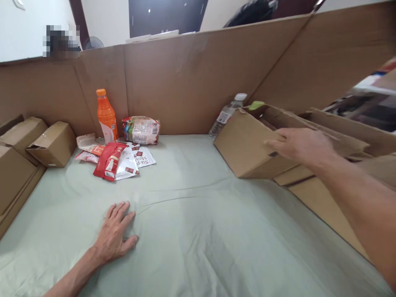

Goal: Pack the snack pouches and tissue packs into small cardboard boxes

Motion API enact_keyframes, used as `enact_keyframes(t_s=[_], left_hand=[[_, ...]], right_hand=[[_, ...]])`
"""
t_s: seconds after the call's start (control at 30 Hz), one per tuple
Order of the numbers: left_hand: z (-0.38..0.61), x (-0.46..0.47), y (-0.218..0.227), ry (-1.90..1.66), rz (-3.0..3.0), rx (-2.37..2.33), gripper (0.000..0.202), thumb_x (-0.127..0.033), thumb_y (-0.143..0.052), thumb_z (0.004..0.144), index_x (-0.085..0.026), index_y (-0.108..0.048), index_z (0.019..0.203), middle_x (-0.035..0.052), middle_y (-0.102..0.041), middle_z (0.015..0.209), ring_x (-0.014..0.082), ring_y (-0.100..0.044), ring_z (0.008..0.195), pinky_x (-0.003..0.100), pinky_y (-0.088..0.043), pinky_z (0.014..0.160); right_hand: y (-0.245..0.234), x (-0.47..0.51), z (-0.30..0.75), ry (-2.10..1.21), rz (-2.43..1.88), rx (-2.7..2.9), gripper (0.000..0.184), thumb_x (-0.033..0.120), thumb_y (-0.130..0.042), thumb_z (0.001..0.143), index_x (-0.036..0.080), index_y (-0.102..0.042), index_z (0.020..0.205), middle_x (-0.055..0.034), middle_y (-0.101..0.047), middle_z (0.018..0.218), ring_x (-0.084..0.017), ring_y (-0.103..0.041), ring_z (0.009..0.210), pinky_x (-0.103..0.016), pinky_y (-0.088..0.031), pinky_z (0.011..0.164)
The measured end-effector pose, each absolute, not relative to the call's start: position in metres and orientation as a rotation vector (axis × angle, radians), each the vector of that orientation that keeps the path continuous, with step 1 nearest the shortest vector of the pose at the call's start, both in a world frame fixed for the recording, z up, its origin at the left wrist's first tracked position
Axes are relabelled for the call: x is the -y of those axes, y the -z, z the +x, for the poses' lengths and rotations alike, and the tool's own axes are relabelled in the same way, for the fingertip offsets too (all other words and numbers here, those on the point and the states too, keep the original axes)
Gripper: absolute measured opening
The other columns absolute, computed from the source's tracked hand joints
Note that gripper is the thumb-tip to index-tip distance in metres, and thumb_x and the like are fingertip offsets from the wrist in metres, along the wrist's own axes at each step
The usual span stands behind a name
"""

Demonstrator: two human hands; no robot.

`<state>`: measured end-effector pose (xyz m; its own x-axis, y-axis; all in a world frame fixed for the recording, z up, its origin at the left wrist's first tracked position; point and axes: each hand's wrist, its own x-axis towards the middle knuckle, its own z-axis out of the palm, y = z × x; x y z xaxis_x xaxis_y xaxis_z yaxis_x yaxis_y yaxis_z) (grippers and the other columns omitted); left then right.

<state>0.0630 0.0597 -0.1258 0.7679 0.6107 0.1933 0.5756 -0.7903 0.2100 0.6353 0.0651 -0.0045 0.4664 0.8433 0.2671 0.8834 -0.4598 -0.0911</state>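
My left hand (115,236) lies flat on the pale green cloth (173,231), fingers spread and nothing in it. On the right, my right hand (298,146) is closed over the edge of an open cardboard box (247,142), which sits tilted. Part of the grip is hidden behind the box wall. A clear plastic bottle (223,119) with a white cap leans behind that box. Something light green (256,105) shows over the box's rim. More cardboard boxes (337,128) stand under and beyond my right forearm.
An orange drink bottle (105,115) stands at the back left beside a colourful snack pack (141,130). Several packets lie in front, a red packet (109,161) on top. Cardboard boxes (55,144) line the left side. A tall cardboard wall (182,82) closes off the back.
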Motion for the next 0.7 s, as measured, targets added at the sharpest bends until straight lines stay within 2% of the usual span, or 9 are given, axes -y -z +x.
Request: enact_keyframes(t_s=[0.07,0.17,0.23,0.3,0.37,0.47,0.57,0.7], left_hand=[[0.06,-0.059,0.129,-0.402,2.758,-0.956,0.06,-0.033,-0.066,0.085,-0.018,-0.056,0.142,0.0214,-0.048,0.157,0.04,-0.045,0.146,0.066,-0.036,0.119],[0.054,-0.06,0.134,-0.507,2.607,-0.989,0.068,-0.033,-0.065,0.088,-0.02,-0.044,0.151,0.0231,-0.04,0.161,0.0403,-0.043,0.147,0.065,-0.041,0.116],[0.048,-0.06,0.134,-0.613,2.475,-1.011,0.073,-0.036,-0.064,0.091,-0.021,-0.036,0.156,0.023,-0.034,0.164,0.04,-0.039,0.15,0.063,-0.043,0.115],[0.042,-0.058,0.127,-0.721,2.346,-1.028,0.075,-0.041,-0.063,0.093,-0.025,-0.03,0.159,0.0214,-0.03,0.165,0.0396,-0.035,0.152,0.062,-0.043,0.115],[0.035,-0.054,0.115,-0.838,2.248,-1.021,0.077,-0.049,-0.062,0.095,-0.03,-0.026,0.16,0.0191,-0.028,0.167,0.0399,-0.034,0.153,0.064,-0.041,0.117],[0.022,-0.046,0.093,-0.963,2.165,-0.972,0.086,-0.067,-0.06,0.093,-0.034,-0.02,0.162,0.017,-0.022,0.17,0.042,-0.027,0.156,0.066,-0.036,0.119],[0.01,-0.04,0.075,-0.939,2.14,-0.919,0.098,-0.077,-0.056,0.089,-0.034,-0.012,0.165,0.0165,-0.017,0.172,0.0428,-0.023,0.157,0.064,-0.035,0.122],[0.008,-0.048,0.065,-0.864,2.112,-0.839,0.107,-0.083,-0.054,0.085,-0.03,-0.008,0.166,0.0162,-0.025,0.171,0.0418,-0.036,0.152,0.058,-0.043,0.118]], right_hand=[[0.006,-0.054,0.612,0.253,-2.404,1.584,0.039,0.044,-0.052,0.092,0.029,-0.045,0.057,-0.0063,-0.059,0.057,-0.026,-0.06,0.057,-0.037,-0.042,0.054],[0.005,-0.027,0.555,0.164,-2.018,1.811,0.052,0.069,-0.038,0.095,0.032,-0.05,0.062,-0.0004,-0.055,0.05,-0.024,-0.056,0.048,-0.036,-0.042,0.047],[0.001,-0.005,0.511,0.108,-1.783,1.911,0.052,0.075,-0.037,0.095,0.033,-0.057,0.071,-0.0006,-0.065,0.059,-0.026,-0.06,0.049,-0.039,-0.046,0.045],[-0.008,0.016,0.467,0.045,-1.584,2.041,0.04,0.066,-0.045,0.097,0.034,-0.065,0.083,-0.0025,-0.076,0.078,-0.03,-0.07,0.064,-0.043,-0.054,0.053],[-0.018,0.032,0.427,-0.072,-1.451,2.163,0.028,0.046,-0.05,0.1,0.032,-0.065,0.081,-0.0025,-0.073,0.073,-0.026,-0.07,0.064,-0.039,-0.055,0.055],[-0.032,0.04,0.38,-0.229,-1.276,2.3,0.027,0.028,-0.053,0.099,0.027,-0.059,0.073,-0.0009,-0.066,0.064,-0.02,-0.064,0.059,-0.032,-0.051,0.052],[-0.038,0.033,0.353,-0.357,-1.153,2.365,0.027,0.023,-0.052,0.098,0.027,-0.054,0.071,0.0,-0.062,0.063,-0.019,-0.061,0.059,-0.032,-0.05,0.053],[-0.037,0.021,0.34,-0.521,-1.056,2.352,0.028,0.02,-0.046,0.097,0.029,-0.051,0.071,-0.0002,-0.06,0.064,-0.021,-0.059,0.059,-0.039,-0.056,0.059]])
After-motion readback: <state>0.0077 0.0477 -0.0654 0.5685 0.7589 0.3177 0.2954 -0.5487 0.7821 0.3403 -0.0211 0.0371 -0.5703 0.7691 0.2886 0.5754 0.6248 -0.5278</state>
